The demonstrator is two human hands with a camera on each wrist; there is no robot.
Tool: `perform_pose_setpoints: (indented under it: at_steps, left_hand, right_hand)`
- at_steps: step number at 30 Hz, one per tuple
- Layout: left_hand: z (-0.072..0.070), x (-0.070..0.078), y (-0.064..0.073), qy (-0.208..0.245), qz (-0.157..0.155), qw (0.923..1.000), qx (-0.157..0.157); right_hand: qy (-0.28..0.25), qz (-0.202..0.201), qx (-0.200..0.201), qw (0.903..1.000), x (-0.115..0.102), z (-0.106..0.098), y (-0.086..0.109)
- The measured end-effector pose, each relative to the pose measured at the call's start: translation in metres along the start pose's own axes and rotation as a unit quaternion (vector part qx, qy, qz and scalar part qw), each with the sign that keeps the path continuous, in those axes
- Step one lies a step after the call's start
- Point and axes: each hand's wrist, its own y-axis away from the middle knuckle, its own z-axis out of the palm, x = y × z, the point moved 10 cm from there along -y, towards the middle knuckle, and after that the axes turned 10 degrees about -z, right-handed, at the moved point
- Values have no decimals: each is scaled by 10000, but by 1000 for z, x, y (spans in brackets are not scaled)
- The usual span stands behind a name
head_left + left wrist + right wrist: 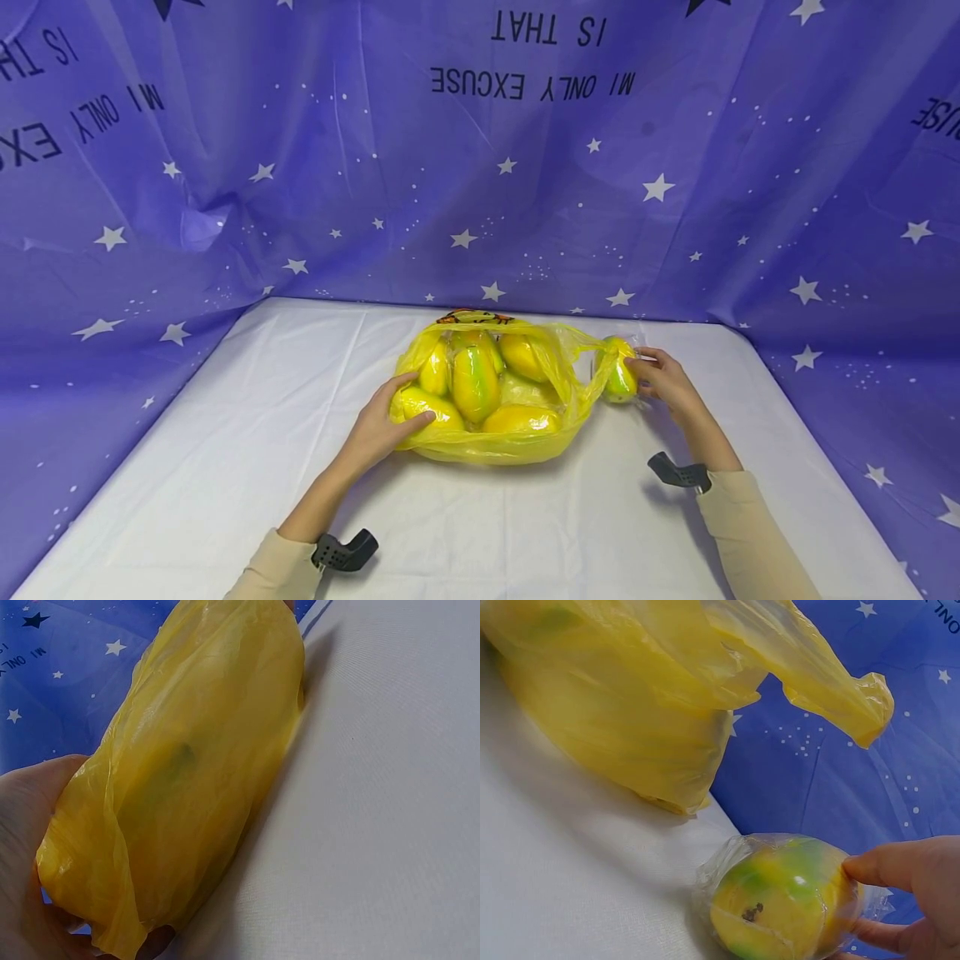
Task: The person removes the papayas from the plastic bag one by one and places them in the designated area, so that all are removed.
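A yellow plastic bag [487, 451] lies on the white table with its mouth toward the head camera. Several yellow-green mangoes [476, 385] in clear wrap show inside it. My left hand [382, 421] grips the bag's left side, thumb over the rim against a mango and fingers behind the plastic. To the right of the bag, my right hand [666, 385] holds a single wrapped mango [780, 900] by its right side. A loose bag handle [817, 679] stretches toward this mango and overlaps it in the head view.
A white cloth covers the table [465, 533]. Purple fabric [480, 192] with stars and printed words hangs behind it and along both sides. Each wrist wears a black camera mount [678, 472].
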Motion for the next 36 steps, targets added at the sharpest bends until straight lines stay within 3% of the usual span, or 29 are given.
perform_pose_setpoints:
  at_steps: [13,22,36]
  left_hand:
    - [0,1,1,-3,-50,10000,-19]
    - [-1,0,0,-32,-130,9999,-34]
    - [0,1,0,-47,-73,10000,-16]
  right_hand:
    - [144,-268,-46,9995,-12,3,4]
    - [153,-237,-66,9996,-14,2,6]
    - [760,-398,206,9961,-24,-9,11]
